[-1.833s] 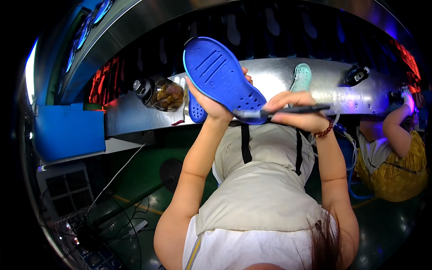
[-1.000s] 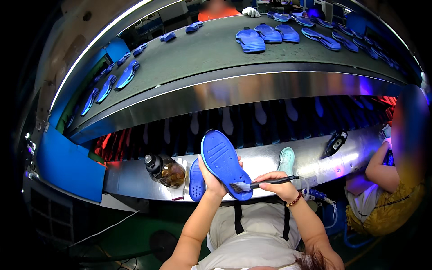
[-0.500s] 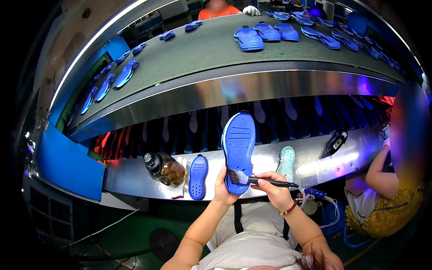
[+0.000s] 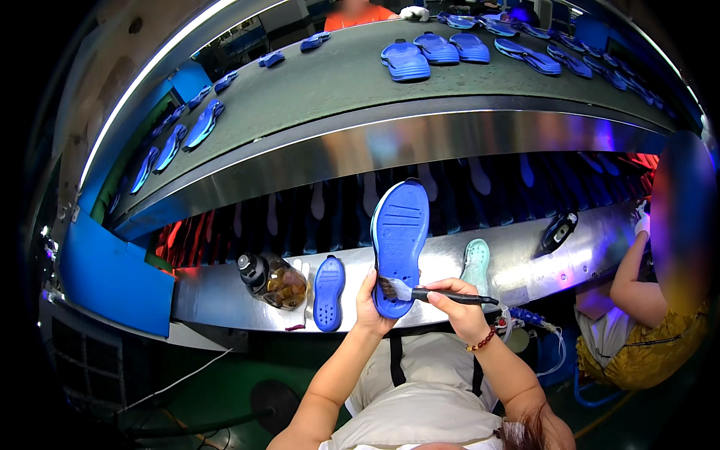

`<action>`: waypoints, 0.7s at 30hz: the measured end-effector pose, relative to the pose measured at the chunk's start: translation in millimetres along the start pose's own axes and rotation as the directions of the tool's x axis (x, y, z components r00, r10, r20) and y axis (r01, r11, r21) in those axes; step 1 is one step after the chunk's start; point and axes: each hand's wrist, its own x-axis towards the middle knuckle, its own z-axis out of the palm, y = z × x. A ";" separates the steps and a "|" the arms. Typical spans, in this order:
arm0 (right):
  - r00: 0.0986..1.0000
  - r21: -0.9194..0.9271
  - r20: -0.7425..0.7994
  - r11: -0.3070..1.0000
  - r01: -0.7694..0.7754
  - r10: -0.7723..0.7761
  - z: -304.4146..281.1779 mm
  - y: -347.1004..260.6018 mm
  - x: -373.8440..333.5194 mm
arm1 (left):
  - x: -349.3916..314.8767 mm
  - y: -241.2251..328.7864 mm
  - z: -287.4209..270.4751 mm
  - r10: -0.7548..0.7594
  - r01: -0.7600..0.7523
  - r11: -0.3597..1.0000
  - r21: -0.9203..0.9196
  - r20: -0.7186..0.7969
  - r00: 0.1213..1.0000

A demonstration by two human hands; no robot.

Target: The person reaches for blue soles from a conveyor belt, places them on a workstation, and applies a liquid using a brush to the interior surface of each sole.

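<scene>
Blue sole [image 4: 403, 217] shows parallel bars across its broad upper end. Left hand [image 4: 372, 306] grips the lower edge; right hand [image 4: 460, 309] holds a black-handled brush [image 4: 454, 298] against it.

Held sole [image 4: 400, 225]: showing blue, barred across its upper part
Brush handle [image 4: 474, 299], right of held sole: showing black
Second sole [image 4: 328, 291], left of held sole: showing blue, dotted
Pale sole [image 4: 476, 264], right of held sole: showing mint, dotted
Belt [image 4: 322, 86], beyond held sole: showing green
</scene>
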 end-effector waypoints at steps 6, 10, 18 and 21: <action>0.999 0.023 -0.037 1.000 -0.007 0.008 -3.3 5.2 0.8 | -1.7 -0.5 3.0 0.001 -0.001 1.000 -0.005 -0.001 1.000; 0.999 0.021 -0.037 1.000 -0.005 0.006 -2.8 0.6 1.1 | 0.8 3.2 7.9 -0.028 0.028 1.000 -0.014 -0.008 1.000; 0.947 -0.148 0.320 0.989 0.018 0.030 -10.3 -33.7 -2.3 | 5.8 13.8 -3.5 -0.055 0.053 0.997 0.056 0.036 0.998; 0.984 -0.370 0.167 0.929 0.002 0.064 -7.2 -47.5 8.9 | 13.7 12.9 -0.3 -0.037 0.044 0.994 0.100 -0.068 0.997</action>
